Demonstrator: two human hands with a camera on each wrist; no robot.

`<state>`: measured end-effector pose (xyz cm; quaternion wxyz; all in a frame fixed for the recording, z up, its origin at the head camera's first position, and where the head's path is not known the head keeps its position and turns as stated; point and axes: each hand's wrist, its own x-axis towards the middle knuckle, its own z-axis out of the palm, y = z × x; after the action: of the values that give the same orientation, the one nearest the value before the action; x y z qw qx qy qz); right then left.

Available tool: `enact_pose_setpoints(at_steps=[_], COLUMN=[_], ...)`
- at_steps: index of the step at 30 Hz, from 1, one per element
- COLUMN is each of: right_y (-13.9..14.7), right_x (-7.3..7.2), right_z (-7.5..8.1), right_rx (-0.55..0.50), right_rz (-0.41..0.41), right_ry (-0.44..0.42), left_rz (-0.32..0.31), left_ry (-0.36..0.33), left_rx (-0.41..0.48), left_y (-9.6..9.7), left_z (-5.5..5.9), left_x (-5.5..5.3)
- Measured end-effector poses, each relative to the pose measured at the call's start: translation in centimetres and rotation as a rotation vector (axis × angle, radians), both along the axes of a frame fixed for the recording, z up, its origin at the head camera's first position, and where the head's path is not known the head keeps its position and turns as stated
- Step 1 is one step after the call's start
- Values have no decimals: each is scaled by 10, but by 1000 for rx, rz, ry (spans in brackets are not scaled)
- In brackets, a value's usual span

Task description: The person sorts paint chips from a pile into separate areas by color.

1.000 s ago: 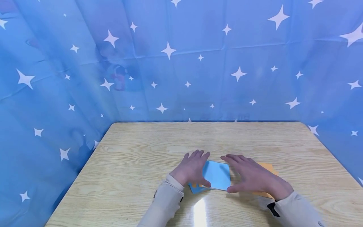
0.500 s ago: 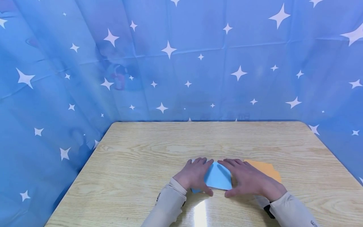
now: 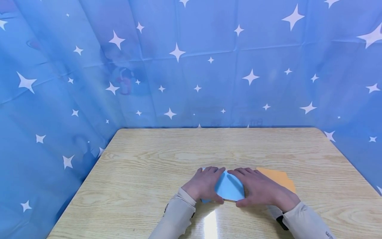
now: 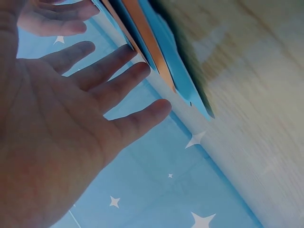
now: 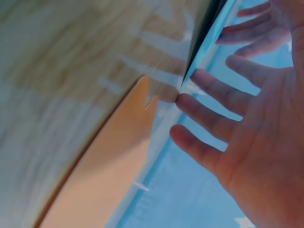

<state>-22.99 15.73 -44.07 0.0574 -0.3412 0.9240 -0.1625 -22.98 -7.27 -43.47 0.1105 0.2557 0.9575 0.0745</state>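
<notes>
On the pale cloth right sleeve [image 3: 308, 221], dark marks are unreadable. Left hand [image 3: 204, 184] and right hand [image 3: 262, 188], fingers spread, flank a stack of flat blue and orange paper sheets [image 3: 229, 191], seemingly gathered but not yet even. Flat orange paper [image 3: 279, 178] lies beside the right hand; beyond, the blue starred fabric backdrop's [image 3: 203, 76] lettering is illegible

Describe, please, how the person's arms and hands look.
The long left sleeve and right sleeve are pale grey; the latter has an unreadable dark marking and, near its end, a black piece, perhaps a strap. The left hand and right hand are bare.
</notes>
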Motion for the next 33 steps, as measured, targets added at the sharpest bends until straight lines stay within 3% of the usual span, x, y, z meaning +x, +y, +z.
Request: enact_pose_setpoints(at_steps=[10,22,33], right_y=[-2,-14,-40], right_x=[-3,-4,-9], right_z=[2,9,12], right_rx=[-18,-61,-103], right_rz=[-30,-16,39], right_ry=[-63,-18,-10], left_rz=[-1,-9,18], left_ry=[9,13,-45], left_rx=[130,165,201], left_y=[-14,-34,-55], left_z=[-5,12,21], left_x=[-7,-8,-7])
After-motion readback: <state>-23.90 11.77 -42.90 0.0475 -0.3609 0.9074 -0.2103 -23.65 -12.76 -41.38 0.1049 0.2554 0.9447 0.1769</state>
